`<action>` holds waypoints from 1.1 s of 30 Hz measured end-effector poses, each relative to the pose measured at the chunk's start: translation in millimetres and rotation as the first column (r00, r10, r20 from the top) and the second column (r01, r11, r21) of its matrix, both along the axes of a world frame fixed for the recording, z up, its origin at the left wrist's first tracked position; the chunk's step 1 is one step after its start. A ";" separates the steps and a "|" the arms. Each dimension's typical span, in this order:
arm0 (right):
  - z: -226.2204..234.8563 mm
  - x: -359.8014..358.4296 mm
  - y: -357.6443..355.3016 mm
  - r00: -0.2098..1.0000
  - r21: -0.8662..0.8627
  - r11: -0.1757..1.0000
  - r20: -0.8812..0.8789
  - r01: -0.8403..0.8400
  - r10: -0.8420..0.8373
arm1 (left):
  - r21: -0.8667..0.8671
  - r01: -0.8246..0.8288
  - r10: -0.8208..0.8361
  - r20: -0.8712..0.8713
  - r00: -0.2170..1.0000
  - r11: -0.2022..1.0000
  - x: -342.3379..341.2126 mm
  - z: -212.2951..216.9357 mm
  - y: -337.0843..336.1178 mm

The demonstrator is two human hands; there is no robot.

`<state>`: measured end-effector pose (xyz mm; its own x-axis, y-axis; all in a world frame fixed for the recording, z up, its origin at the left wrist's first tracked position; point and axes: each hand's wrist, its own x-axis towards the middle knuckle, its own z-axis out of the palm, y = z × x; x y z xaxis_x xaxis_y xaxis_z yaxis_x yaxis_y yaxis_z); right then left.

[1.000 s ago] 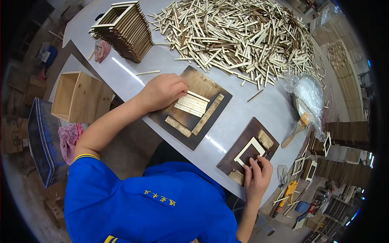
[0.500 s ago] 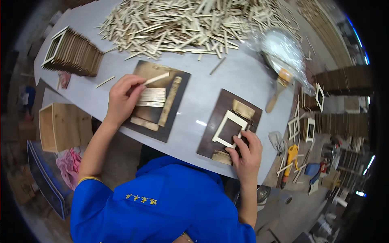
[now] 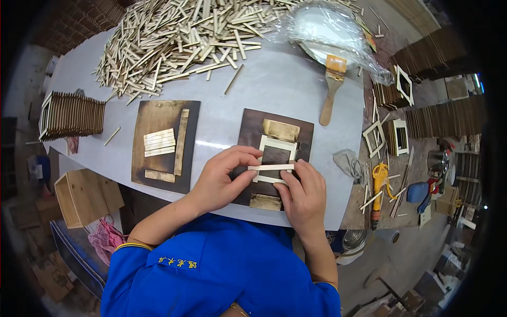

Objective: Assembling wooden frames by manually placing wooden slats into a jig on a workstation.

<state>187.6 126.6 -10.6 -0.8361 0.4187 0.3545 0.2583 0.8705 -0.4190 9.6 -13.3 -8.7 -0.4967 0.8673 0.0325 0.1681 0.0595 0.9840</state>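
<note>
A pale wooden strip (image 3: 272,167) lies crosswise over a small rectangular wooden frame (image 3: 278,142). My left hand (image 3: 224,177) pinches the strip's left end between thumb and fingers. At its other end, the fingers of my right hand (image 3: 305,198) close on the strip, the thumb lower down by the frame's near side. Under the frame is a dark board (image 3: 248,127) with tan blocks (image 3: 281,130) fixed at its far and near ends. Left of it, a second board (image 3: 195,137) carries several short strips (image 3: 159,142) side by side, with tan edge guides.
A big heap of loose wooden strips (image 3: 179,42) covers the table's far side. Stacked frames (image 3: 74,116) stand at left. A plastic-wrapped bowl (image 3: 322,31) and a brush (image 3: 331,87) lie far right. Beyond the table's right edge is a yellow glue gun (image 3: 380,179).
My left hand has moved right from the strip board to the frame, bringing a strip with it. My right hand has shifted from the frame's side to the strip's right end. The view has shifted.
</note>
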 end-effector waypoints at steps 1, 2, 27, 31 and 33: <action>-0.7 0.0 0.5 1.000 -0.007 1.000 -0.002 0.010 -0.010 | -0.007 0.010 -0.010 -0.002 1.000 1.000 1.2 0.2 2.2; -1.2 -0.2 1.0 1.000 -0.017 1.000 -0.003 0.008 -0.008 | -0.006 -0.014 0.014 0.050 0.999 1.000 1.7 0.6 3.5; -3.5 -2.9 13.7 1.000 -0.024 1.000 0.004 0.004 -0.004 | -0.090 0.021 -0.048 -0.310 0.950 0.996 -21.1 3.5 26.7; -1.9 -4.1 15.4 1.000 0.044 0.999 -0.012 0.026 -0.025 | -0.114 0.033 -0.068 -0.318 0.945 0.993 -20.6 4.4 25.6; -0.2 -5.7 15.7 0.999 0.042 0.999 -0.021 0.033 -0.032 | -0.105 0.035 -0.069 -0.334 0.940 0.994 -20.6 3.8 25.6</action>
